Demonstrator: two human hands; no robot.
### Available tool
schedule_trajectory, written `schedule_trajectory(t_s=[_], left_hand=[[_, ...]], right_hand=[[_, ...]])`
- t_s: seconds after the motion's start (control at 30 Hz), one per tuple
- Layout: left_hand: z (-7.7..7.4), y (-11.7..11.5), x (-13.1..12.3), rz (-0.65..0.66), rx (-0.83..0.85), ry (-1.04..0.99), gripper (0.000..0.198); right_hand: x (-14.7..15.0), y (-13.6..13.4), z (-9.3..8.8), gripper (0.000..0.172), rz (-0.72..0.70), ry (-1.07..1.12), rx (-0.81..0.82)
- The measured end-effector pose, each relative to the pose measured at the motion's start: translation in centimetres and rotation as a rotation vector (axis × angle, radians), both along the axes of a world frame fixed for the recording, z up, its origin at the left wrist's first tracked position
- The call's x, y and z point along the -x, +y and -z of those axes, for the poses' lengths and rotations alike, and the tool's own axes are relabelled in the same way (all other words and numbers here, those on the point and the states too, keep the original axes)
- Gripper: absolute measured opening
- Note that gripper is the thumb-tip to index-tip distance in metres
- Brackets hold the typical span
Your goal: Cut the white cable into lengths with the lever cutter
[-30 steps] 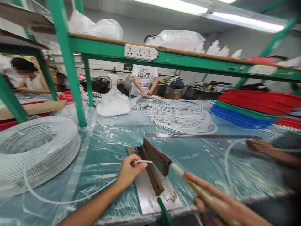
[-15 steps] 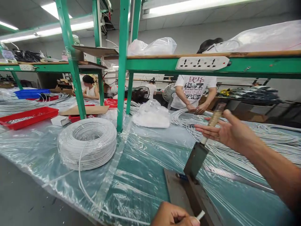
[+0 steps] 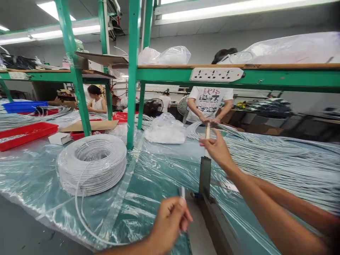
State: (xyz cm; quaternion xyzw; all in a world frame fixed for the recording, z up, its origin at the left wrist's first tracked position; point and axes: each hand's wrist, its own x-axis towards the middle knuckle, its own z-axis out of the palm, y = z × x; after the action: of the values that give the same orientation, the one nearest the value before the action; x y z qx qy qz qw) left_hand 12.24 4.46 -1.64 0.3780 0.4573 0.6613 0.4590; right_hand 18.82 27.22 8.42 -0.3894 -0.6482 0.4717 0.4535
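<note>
My left hand [image 3: 171,219] is closed on the end of a white cable [image 3: 183,193], whose short tip sticks up above the thumb. Beyond it stands a metal lever cutter [image 3: 205,179] on a flat base, its arm raised upright. My right hand [image 3: 217,150] is at the wrapped handle [image 3: 208,131] on top of that arm, fingers curled round it. The cable trails left along the table edge to a large coil of white cable [image 3: 91,170] in clear film. A second forearm [image 3: 289,200] comes in from the right behind my right one; its hand is hidden.
Long white cables [image 3: 278,166] spread over the right of the film-covered table. Across it, a person in a printed shirt [image 3: 209,101] handles cables. A green shelf post [image 3: 132,88], a bag of white material [image 3: 166,131] and a red tray [image 3: 29,134] stand behind and left.
My left hand has come up and left with the cable end, nearer the cutter's base. My right hand has closed round the handle. The view has swung right, and a second forearm has appeared.
</note>
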Motion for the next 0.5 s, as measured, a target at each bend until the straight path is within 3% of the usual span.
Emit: schedule_trajectory(t_s=[0.1,0.17,0.27,0.37,0.43,0.5], left_hand=[[-3.0,-0.1,1.1,-0.150,-0.057,-0.144,0.056],[-4.8,-0.3,1.2,-0.213,-0.114,-0.249,0.051],[-6.4,-0.4,0.2,-0.220,-0.208,-0.360,0.047],[-6.8,-0.2,-1.3,-0.162,-0.231,-0.374,0.044],[-6.7,-0.1,-1.9,-0.134,-0.208,-0.296,0.042],[-6.4,-0.3,-1.7,-0.086,-0.156,-0.074,0.037]], right_hand=[[-2.0,-5.5,2.7,0.040,-0.277,-0.106,-0.016],[-3.4,-10.2,5.4,0.047,-0.749,-0.245,0.068],[-4.5,-16.4,9.2,0.048,-1.032,-0.269,0.213],[-4.5,-20.0,11.3,0.046,-1.082,-0.103,0.272],[-4.7,-20.9,11.3,0.052,-1.023,0.016,0.320],[-5.5,-20.9,10.4,0.054,-0.920,0.126,0.366]])
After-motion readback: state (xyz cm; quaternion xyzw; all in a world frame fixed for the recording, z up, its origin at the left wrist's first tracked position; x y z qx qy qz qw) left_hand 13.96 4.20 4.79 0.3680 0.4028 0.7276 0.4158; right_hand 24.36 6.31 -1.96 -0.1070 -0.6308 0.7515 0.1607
